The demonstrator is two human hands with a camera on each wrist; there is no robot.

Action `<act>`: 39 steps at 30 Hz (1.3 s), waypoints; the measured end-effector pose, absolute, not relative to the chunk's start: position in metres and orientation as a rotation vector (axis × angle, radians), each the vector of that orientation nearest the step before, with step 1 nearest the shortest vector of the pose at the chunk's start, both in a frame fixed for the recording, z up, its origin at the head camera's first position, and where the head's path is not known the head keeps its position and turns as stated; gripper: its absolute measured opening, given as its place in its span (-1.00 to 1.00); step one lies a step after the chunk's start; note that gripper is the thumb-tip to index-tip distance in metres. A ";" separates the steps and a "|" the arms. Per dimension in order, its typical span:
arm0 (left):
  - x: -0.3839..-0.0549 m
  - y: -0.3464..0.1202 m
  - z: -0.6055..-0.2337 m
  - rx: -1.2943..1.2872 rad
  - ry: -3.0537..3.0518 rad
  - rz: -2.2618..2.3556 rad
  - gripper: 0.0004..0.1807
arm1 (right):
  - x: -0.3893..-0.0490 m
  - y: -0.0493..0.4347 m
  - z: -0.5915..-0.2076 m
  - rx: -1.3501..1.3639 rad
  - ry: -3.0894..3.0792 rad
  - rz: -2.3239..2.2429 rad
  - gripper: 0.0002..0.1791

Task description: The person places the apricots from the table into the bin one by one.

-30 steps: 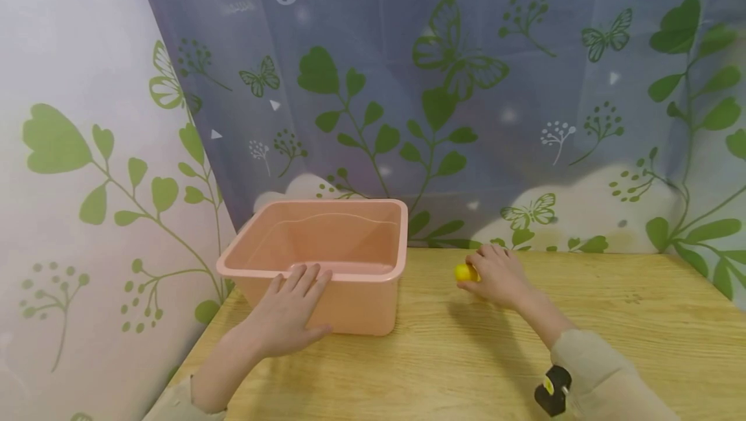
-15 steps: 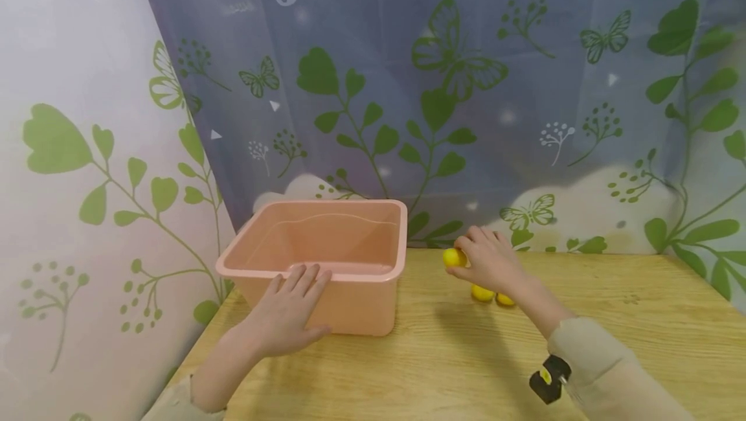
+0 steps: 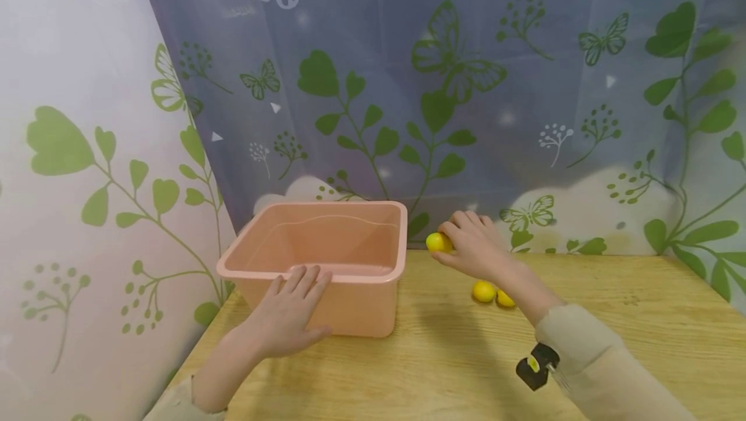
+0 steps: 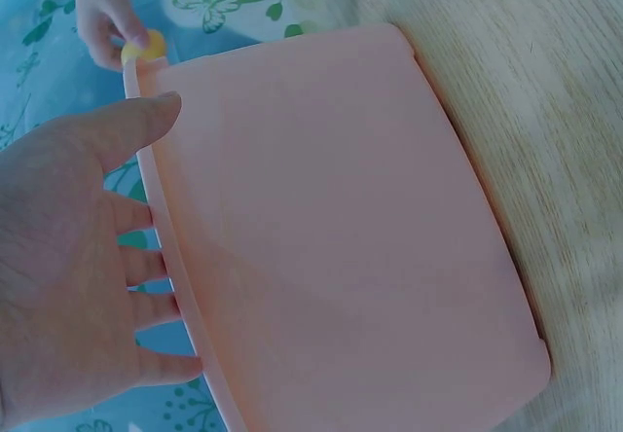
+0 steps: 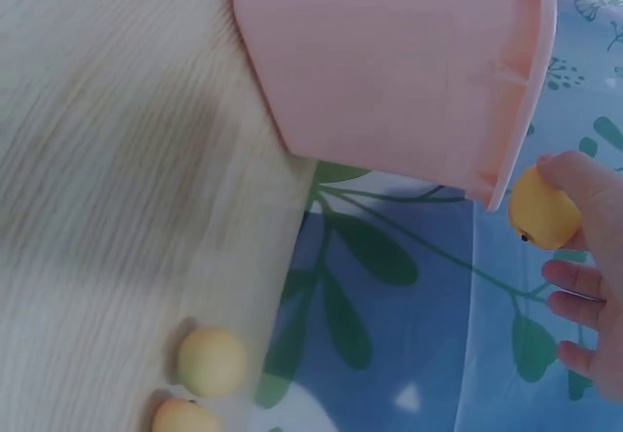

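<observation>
A pink plastic tub [image 3: 326, 274] stands on the wooden table. My left hand [image 3: 291, 320] lies against its near side, fingers extended over the front rim [image 4: 175, 257]. The thumb is spread out along the outer wall. In my right hand [image 3: 474, 246] a small, round yellow fruit [image 3: 438, 242] is pinched between thumb and fingers, raised above the table just right of the tub. The right wrist view shows this fruit [image 5: 545, 208] with a small dark spot at its end, beside the tub's rim. Two similar yellow fruits [image 3: 483, 291] lie on the table below the right wrist.
Behind the table [image 3: 612, 317] hangs a blue cloth [image 3: 373, 84] printed with leaves and butterflies. A pale printed cloth [image 3: 116, 246] covers the left side. The tub's right rim [image 3: 402, 239] faces the raised fruit. A black device [image 3: 537, 366] is strapped at the right sleeve.
My right hand has lifted the yellow fruit off the table and carried it up and left toward the tub, uncovering two other fruits. The left hand has stayed on the rim.
</observation>
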State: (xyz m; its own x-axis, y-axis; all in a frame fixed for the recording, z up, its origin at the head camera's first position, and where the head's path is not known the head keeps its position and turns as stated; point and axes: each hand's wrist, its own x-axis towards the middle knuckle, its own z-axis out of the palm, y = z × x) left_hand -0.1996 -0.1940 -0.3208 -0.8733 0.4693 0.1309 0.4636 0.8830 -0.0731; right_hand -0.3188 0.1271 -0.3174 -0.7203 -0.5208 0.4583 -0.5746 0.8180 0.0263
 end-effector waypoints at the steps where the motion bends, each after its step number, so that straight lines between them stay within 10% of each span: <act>1: -0.200 -0.194 -0.321 -0.725 -2.908 0.062 -0.11 | -0.319 0.126 -0.316 0.820 -2.545 0.176 -0.56; 39: -0.200 -0.195 -0.321 -0.733 -2.896 0.079 -0.12 | -0.311 0.048 -0.292 0.972 -2.570 0.167 -0.57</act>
